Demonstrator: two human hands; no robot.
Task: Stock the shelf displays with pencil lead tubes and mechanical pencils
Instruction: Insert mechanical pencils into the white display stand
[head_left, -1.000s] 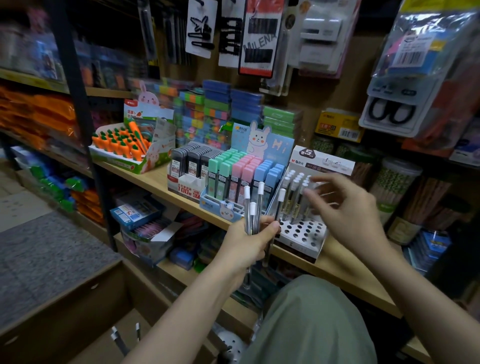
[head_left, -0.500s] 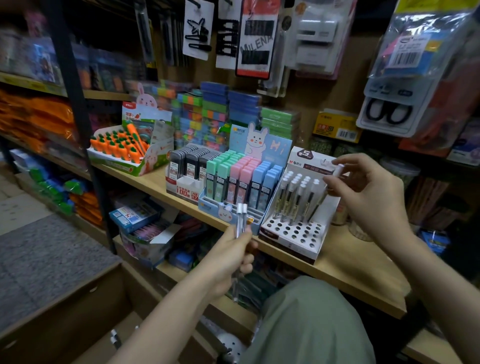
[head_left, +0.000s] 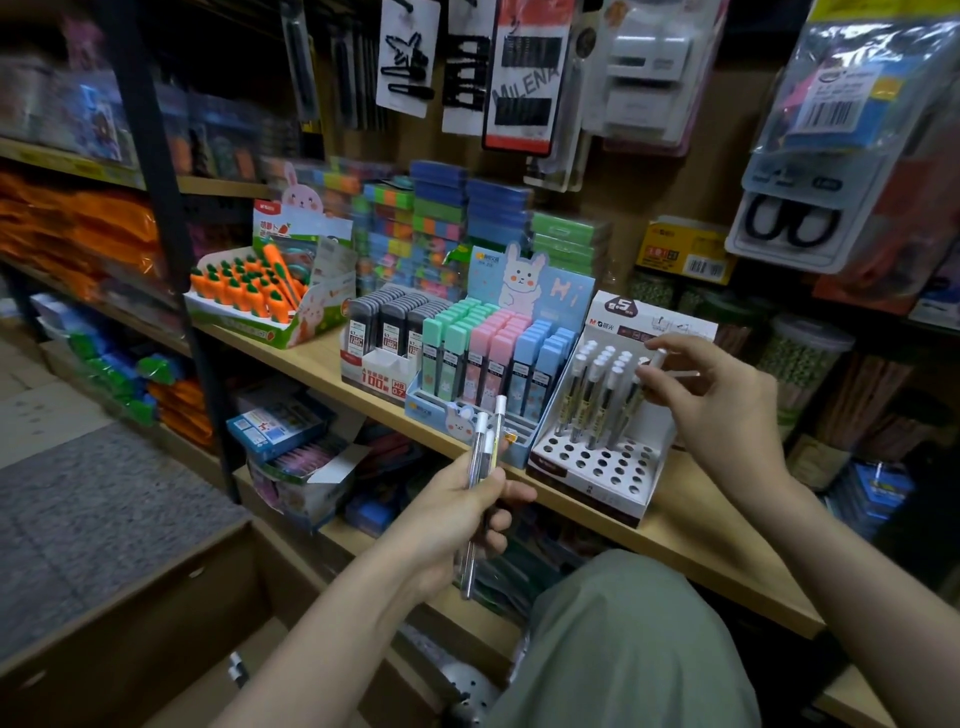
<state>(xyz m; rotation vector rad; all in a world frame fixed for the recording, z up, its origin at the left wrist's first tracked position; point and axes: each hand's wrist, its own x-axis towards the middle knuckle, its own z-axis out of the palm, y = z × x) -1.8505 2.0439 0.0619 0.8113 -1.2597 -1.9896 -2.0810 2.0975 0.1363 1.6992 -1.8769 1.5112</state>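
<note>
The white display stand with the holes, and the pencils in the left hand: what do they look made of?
White display stand: apparently printed cardboard with a matte finish, judging by its folded flat panels and punched round holes.

Pencils held in the left hand: probably plastic, with see-through barrels and opaque white caps; the lower tips look greyish, possibly metal, but are too small to tell.

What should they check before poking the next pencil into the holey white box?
1. A pencil in the right hand, ready to go: ok, fingers pinch one with a white cap.
2. Free holes in the white display box: ok, the front rows are open.
3. Spare pencils held in the left hand: ok, a few gripped upright.
4. Pencil tip lined up over a hole: cannot tell, the hand hides it.
5. Box sitting steady on the wooden shelf: ok, flat near the edge.
</note>
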